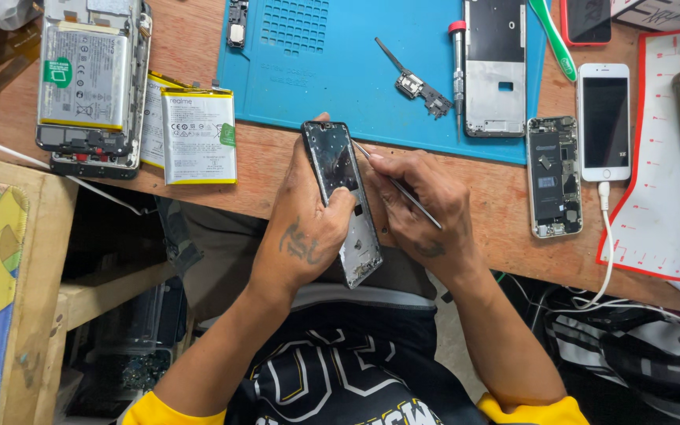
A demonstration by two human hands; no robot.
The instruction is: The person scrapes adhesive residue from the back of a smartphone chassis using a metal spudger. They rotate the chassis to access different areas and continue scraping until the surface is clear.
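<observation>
Prying is judged the step in hand: a phone frame (342, 201) is gripped in the left hand (306, 228), fingers wrapped round its edges, held above the desk edge (261, 185) in front of the blue mat (340, 71). Tweezers (397, 186) are pinched in the right hand (419, 208), tip set against the frame's right side. Next, fine tip control is likely called for, with the frame kept steady.

yellow sleeves, black printed shirt, tattooed hands

Left hand (308, 228) grips opened phone (341, 201); right hand (419, 208) holds tweezers (399, 187) beside it.
</observation>
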